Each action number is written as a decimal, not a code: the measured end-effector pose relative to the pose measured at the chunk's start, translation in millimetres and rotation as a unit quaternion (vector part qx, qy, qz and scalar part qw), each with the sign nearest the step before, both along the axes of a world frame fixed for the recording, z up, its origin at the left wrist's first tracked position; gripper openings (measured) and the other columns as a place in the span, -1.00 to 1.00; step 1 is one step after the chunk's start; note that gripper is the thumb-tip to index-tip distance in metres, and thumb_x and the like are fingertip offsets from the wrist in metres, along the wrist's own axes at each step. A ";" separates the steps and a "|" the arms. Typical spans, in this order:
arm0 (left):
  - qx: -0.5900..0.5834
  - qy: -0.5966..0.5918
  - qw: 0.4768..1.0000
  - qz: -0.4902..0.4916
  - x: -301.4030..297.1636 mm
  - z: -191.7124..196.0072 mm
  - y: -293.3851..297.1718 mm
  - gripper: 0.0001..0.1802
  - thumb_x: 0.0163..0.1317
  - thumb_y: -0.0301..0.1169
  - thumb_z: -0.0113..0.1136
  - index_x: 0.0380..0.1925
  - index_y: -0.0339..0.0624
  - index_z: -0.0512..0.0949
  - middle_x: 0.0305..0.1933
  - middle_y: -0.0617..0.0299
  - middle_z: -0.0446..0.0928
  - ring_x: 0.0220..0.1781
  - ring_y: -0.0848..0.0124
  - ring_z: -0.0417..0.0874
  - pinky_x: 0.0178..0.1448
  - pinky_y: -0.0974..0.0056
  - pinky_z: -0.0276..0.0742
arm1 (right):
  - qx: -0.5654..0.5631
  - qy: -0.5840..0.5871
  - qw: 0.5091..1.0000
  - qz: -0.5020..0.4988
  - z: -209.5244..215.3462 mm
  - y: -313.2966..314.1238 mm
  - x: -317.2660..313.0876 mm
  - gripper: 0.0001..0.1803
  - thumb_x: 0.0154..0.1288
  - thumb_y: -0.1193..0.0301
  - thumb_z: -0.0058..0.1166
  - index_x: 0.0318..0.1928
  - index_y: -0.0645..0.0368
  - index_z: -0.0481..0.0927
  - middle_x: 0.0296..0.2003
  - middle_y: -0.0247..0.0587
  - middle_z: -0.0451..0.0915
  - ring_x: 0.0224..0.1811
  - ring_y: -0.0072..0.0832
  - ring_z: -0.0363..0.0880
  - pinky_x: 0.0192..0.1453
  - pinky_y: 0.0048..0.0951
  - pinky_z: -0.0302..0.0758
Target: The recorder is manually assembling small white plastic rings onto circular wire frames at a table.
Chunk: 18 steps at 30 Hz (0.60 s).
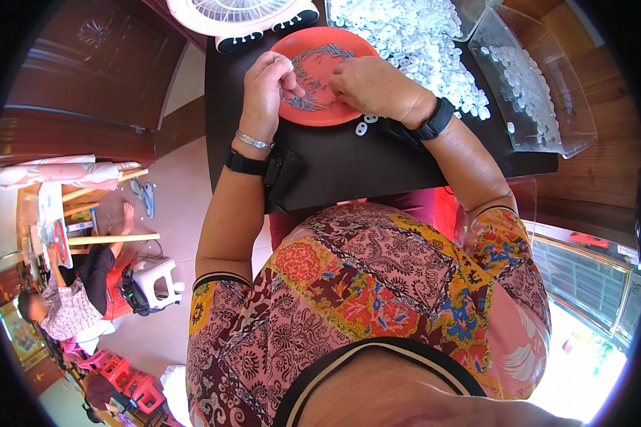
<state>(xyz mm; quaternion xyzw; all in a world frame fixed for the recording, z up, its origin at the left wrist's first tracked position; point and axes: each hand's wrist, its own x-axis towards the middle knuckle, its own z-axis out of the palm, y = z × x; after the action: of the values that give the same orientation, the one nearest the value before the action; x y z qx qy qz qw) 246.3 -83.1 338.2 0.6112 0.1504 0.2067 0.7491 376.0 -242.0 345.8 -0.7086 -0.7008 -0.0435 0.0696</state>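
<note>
A round red plate point(356, 45) lies on the dark table, with many thin grey pieces point(312, 104) like small screws strewn around inside it. Over its left side my left hand point(265, 92) is closed, fingers curled and thumb pressed in; what it holds is too small to name. From the right my right hand point(381, 87) reaches over the plate, its fingertips bent together close to the grey pieces. Anything pinched there is hidden. Beside that wrist lie a few white oval pieces point(362, 129) with two holes each.
Behind my right hand spreads a large heap of white pieces point(420, 35). A clear plastic bin point(577, 117) with more of them stands at the right edge. A pink fan point(242, 14) stands at the back left. Another person point(75, 306) sits off to the left.
</note>
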 end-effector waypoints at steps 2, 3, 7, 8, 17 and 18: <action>0.023 0.007 1.000 -0.006 -0.1 -0.1 -0.9 -0.83 0.22 -0.34 -0.04 -0.46 -0.16 0.46 -0.59 0.34 0.42 -0.60 0.49 0.53 -0.47 0.48 0.33 | 0.006 0.003 1.000 -0.006 -1.2 0.8 -0.4 -0.87 0.13 0.42 -0.02 -0.36 0.18 0.55 -0.41 -0.11 0.58 -0.29 -0.15 0.60 -0.25 -0.21 0.52; 0.023 0.007 1.000 -0.006 0.0 0.5 -1.6 -0.83 0.22 -0.34 -0.04 -0.46 -0.16 0.46 -0.59 0.34 0.42 -0.60 0.49 0.53 -0.47 0.48 0.33 | 0.012 0.005 1.000 -0.013 -1.6 1.0 -0.5 -0.87 0.14 0.42 -0.03 -0.35 0.18 0.55 -0.41 -0.10 0.58 -0.29 -0.15 0.60 -0.25 -0.22 0.53; 0.022 0.008 1.000 -0.015 0.1 1.6 -2.7 -0.83 0.22 -0.34 -0.04 -0.45 -0.17 0.47 -0.58 0.34 0.42 -0.58 0.49 0.53 -0.45 0.47 0.34 | 0.019 0.035 0.999 -0.018 0.1 -0.1 0.5 -0.87 0.14 0.43 -0.04 -0.35 0.19 0.54 -0.41 -0.09 0.59 -0.29 -0.15 0.60 -0.25 -0.22 0.53; 0.022 0.006 1.000 -0.014 0.0 1.5 -2.4 -0.83 0.22 -0.35 -0.04 -0.44 -0.18 0.47 -0.58 0.35 0.42 -0.58 0.49 0.53 -0.45 0.47 0.34 | 0.020 0.029 0.999 -0.018 -0.2 0.1 0.8 -0.87 0.14 0.43 -0.04 -0.35 0.19 0.54 -0.40 -0.09 0.59 -0.28 -0.15 0.60 -0.25 -0.21 0.53; 0.043 0.024 0.999 -0.019 1.1 1.6 -2.1 -0.82 0.23 -0.35 -0.03 -0.45 -0.19 0.47 -0.58 0.34 0.42 -0.58 0.49 0.53 -0.44 0.47 0.34 | 0.095 0.088 0.991 -0.035 -7.2 4.5 8.0 -0.86 0.11 0.49 0.00 -0.28 0.19 0.54 -0.35 -0.09 0.58 -0.23 -0.14 0.58 -0.18 -0.23 0.51; 0.045 0.024 0.998 -0.020 1.3 2.2 -2.4 -0.82 0.23 -0.35 -0.03 -0.45 -0.19 0.47 -0.58 0.34 0.42 -0.58 0.49 0.53 -0.44 0.47 0.34 | 0.133 0.120 0.983 -0.039 -6.8 5.4 8.8 -0.82 0.10 0.52 0.02 -0.23 0.20 0.55 -0.32 -0.10 0.58 -0.21 -0.14 0.56 -0.13 -0.25 0.50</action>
<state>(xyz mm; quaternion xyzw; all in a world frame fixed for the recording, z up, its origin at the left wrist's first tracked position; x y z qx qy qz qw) 247.6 -85.5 340.4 0.6518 0.1467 0.1830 0.7212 384.8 -236.6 339.0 -0.7199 -0.6473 -0.0534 0.2449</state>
